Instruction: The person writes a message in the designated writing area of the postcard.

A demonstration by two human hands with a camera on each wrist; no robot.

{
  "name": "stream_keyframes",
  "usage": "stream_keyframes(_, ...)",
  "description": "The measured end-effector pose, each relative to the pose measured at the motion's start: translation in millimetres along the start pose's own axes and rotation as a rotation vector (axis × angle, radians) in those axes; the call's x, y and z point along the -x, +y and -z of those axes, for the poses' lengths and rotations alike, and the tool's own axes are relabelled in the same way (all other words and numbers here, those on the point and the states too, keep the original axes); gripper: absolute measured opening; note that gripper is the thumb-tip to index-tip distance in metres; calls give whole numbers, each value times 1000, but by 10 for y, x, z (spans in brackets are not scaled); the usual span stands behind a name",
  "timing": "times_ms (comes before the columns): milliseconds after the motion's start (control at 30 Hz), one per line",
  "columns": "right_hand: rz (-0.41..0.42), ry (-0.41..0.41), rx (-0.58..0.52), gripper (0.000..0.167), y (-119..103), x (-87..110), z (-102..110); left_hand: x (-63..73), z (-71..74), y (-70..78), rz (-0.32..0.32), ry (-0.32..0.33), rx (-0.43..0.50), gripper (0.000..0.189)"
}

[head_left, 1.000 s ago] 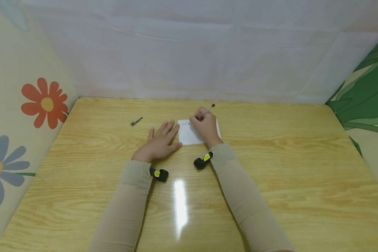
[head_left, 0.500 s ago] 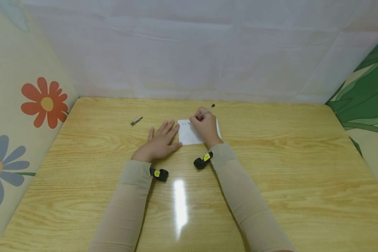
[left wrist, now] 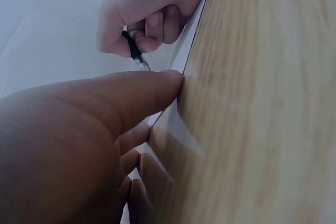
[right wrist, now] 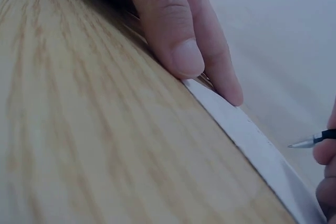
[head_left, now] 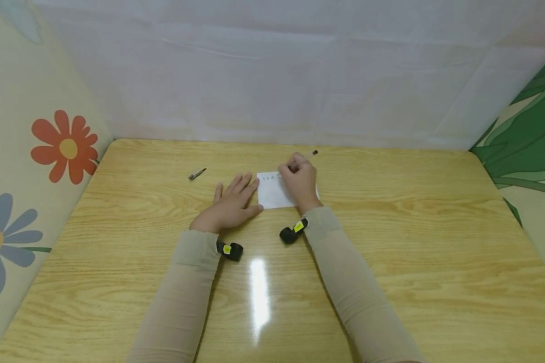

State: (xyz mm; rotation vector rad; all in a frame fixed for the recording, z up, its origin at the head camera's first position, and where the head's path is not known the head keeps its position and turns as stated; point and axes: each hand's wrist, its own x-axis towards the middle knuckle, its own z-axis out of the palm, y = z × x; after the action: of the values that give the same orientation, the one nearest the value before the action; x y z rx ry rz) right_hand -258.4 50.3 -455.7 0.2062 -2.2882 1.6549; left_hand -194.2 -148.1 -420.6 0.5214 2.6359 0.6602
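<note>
While your right hand (head_left: 301, 182) pinches the pen (left wrist: 134, 50) between thumb and curled fingers, its shaft slants from a tip near the far edge of the paper (head_left: 272, 195) up toward the right; whether the tip touches, you cannot tell. Under that hand, the paper lies toward the far edge of the bench (head_left: 436, 227), marks (head_left: 268, 178) at its far left. Your left hand (head_left: 228, 205) has straight, slightly spread fingers, thumb at the paper's near left corner. Beyond, a slim cap-like piece (head_left: 197, 174) lies apart.
</note>
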Motion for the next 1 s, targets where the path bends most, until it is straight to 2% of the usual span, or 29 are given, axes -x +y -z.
stream_keyframes(267, 21, 23, -35, 17, 45, -7, 81, -7, -18, -15, -1, -2, -6, 75)
stream_keyframes(433, 52, -36, -61, 12, 27, -13, 102, -1, -9, -10, -6, 1, -1, 75)
stream_keyframes(533, 48, -66, -61, 10, 13, -20, 95, 4, 1, 3, -11, 3, -3, 75)
stream_keyframes(1000, 17, -70, -31, 11, 12, -27, 77, 13, 15, 14, -7, -5, 1, 75)
